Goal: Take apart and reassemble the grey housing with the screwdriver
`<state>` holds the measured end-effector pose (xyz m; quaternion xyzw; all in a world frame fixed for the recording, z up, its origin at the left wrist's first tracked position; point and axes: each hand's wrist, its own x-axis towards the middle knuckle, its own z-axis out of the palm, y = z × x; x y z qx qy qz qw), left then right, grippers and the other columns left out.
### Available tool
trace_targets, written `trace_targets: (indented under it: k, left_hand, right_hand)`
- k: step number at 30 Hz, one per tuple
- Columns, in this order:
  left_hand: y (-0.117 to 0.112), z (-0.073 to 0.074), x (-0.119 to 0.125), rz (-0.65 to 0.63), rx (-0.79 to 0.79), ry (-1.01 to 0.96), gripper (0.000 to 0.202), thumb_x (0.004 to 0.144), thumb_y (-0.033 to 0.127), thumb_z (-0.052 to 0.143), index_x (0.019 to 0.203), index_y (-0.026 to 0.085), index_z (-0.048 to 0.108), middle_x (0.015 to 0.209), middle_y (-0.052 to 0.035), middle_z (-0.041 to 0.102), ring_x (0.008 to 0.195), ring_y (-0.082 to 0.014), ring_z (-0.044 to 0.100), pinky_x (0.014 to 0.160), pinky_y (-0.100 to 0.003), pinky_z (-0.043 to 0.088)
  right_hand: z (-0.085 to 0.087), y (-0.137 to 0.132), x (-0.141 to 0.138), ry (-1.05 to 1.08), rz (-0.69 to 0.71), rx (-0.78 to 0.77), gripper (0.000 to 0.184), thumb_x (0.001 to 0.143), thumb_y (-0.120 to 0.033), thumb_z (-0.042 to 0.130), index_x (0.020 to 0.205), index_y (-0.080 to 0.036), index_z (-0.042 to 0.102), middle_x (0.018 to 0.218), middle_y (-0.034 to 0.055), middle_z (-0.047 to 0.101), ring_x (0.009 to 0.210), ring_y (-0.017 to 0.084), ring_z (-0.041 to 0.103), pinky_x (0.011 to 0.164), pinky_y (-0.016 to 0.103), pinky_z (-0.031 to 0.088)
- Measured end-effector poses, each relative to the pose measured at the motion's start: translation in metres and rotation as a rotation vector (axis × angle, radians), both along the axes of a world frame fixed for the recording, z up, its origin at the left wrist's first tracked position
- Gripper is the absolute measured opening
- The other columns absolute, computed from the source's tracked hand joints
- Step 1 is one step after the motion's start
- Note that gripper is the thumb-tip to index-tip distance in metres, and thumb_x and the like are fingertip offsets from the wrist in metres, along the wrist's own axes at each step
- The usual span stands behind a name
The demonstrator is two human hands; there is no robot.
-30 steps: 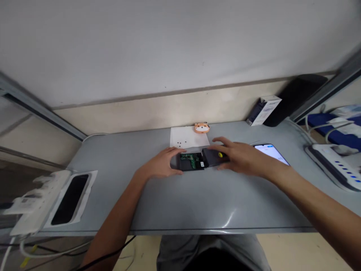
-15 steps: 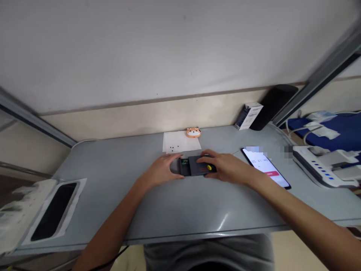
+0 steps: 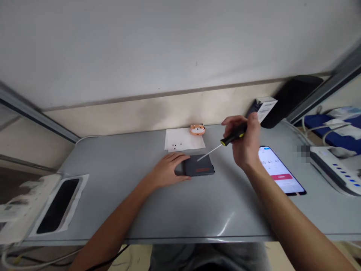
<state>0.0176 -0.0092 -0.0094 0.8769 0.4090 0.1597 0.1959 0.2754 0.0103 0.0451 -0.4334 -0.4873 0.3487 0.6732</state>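
Observation:
A flat dark grey box with red lettering lies on the grey table. My left hand grips its left end, thumb on the near side and fingers on the far side. In my right hand, raised to the right of the box, is a screwdriver with a black and yellow handle. Its thin shaft slants down to the left, over the top of the box; whether the tip touches it I cannot tell. Behind the box, several tiny dark screws rest on white paper.
An orange animal-faced case sits on the paper's far corner. On the right are a lit phone, a power strip, a small carton and a black cylinder. A dark phone-like slab lies at left.
The box stood partly apart with a green circuit board showing; now it looks closed. My right hand has left the box and risen to the right, with the screwdriver pointed down-left.

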Motion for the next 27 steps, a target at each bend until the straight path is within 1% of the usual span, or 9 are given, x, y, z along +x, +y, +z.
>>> trace_targets:
  k: [2, 3, 4, 6, 9, 14, 19, 23, 27]
  left_hand:
    - [-0.001, 0.000, 0.000, -0.003, 0.020, 0.002, 0.061, 0.085, 0.048, 0.085, 0.139, 0.028, 0.065, 0.142, -0.0093, 0.069, 0.133, -0.0290, 0.065, 0.119, -0.047, 0.048]
    - [-0.001, 0.000, -0.001, -0.008, 0.033, 0.000, 0.059, 0.085, 0.049, 0.084, 0.137, 0.027, 0.066, 0.139, -0.0095, 0.071, 0.131, -0.0291, 0.066, 0.118, -0.047, 0.049]
    - [-0.001, 0.000, -0.001, -0.008, 0.047, -0.007, 0.056, 0.086, 0.049, 0.083, 0.135, 0.026, 0.067, 0.136, -0.0096, 0.073, 0.128, -0.0290, 0.068, 0.116, -0.047, 0.050]
    - [0.000, 0.000, -0.003, -0.003, 0.077, -0.029, 0.048, 0.089, 0.046, 0.078, 0.131, 0.024, 0.069, 0.127, -0.0092, 0.077, 0.120, -0.0287, 0.072, 0.111, -0.047, 0.054]
    - [0.003, 0.000, -0.007, -0.005, 0.091, -0.053, 0.034, 0.095, 0.038, 0.068, 0.125, 0.024, 0.072, 0.118, -0.0074, 0.080, 0.110, -0.0271, 0.075, 0.104, -0.046, 0.058]
    - [0.005, 0.003, -0.010, -0.015, 0.066, -0.078, 0.031, 0.103, 0.034, 0.054, 0.124, 0.023, 0.074, 0.113, -0.0070, 0.081, 0.105, -0.0246, 0.076, 0.101, -0.043, 0.059]
    - [0.002, 0.004, -0.008, 0.006, 0.049, -0.147, 0.032, 0.105, 0.034, 0.049, 0.118, 0.021, 0.075, 0.116, -0.0083, 0.080, 0.108, -0.0243, 0.076, 0.098, -0.041, 0.060]
    - [0.002, 0.001, -0.005, 0.063, -0.001, -0.214, 0.032, 0.106, 0.036, 0.048, 0.112, 0.021, 0.075, 0.110, -0.0075, 0.080, 0.101, -0.0223, 0.075, 0.093, -0.037, 0.061]
    - [0.003, -0.001, -0.003, 0.123, -0.091, -0.286, 0.039, 0.109, 0.043, 0.044, 0.103, 0.020, 0.075, 0.105, -0.0075, 0.078, 0.096, -0.0220, 0.073, 0.088, -0.035, 0.059]
  right_hand:
    - [-0.016, 0.010, -0.005, 0.056, -0.102, -0.129, 0.065, 0.094, -0.083, 0.044, 0.073, -0.023, 0.062, 0.060, -0.0027, 0.044, 0.050, 0.013, 0.043, 0.048, 0.028, 0.032]
    - [-0.025, 0.013, -0.008, 0.030, -0.087, -0.175, 0.065, 0.091, -0.084, 0.047, 0.073, -0.023, 0.062, 0.058, -0.0032, 0.045, 0.050, 0.013, 0.042, 0.047, 0.028, 0.032]
    - [-0.033, 0.016, -0.011, -0.016, -0.020, -0.206, 0.066, 0.089, -0.086, 0.049, 0.077, -0.023, 0.064, 0.057, -0.0029, 0.048, 0.050, 0.014, 0.045, 0.049, 0.028, 0.035]
    - [-0.049, 0.017, -0.015, -0.067, 0.056, -0.216, 0.066, 0.085, -0.087, 0.054, 0.084, -0.022, 0.067, 0.061, -0.0016, 0.056, 0.056, 0.015, 0.052, 0.055, 0.030, 0.042]
    - [-0.062, 0.017, -0.017, -0.138, 0.137, -0.221, 0.065, 0.087, -0.085, 0.054, 0.092, -0.022, 0.070, 0.067, -0.0004, 0.062, 0.062, 0.016, 0.056, 0.061, 0.030, 0.046]
    - [-0.066, 0.017, -0.013, -0.230, 0.230, -0.256, 0.067, 0.086, -0.086, 0.054, 0.096, -0.022, 0.071, 0.070, -0.0003, 0.063, 0.064, 0.016, 0.056, 0.061, 0.030, 0.045]
    - [-0.067, 0.016, -0.013, -0.203, 0.182, -0.295, 0.070, 0.084, -0.088, 0.054, 0.094, -0.022, 0.071, 0.069, -0.0002, 0.063, 0.064, 0.016, 0.055, 0.061, 0.030, 0.045]
    - [-0.065, 0.017, -0.013, 0.030, 0.152, -0.380, 0.068, 0.077, -0.089, 0.062, 0.089, -0.023, 0.070, 0.065, -0.0011, 0.061, 0.058, 0.014, 0.052, 0.054, 0.029, 0.041]
    - [-0.054, 0.015, -0.009, 0.264, 0.176, -0.376, 0.056, 0.077, -0.081, 0.069, 0.078, -0.025, 0.066, 0.056, -0.0034, 0.051, 0.050, 0.012, 0.042, 0.047, 0.028, 0.033]
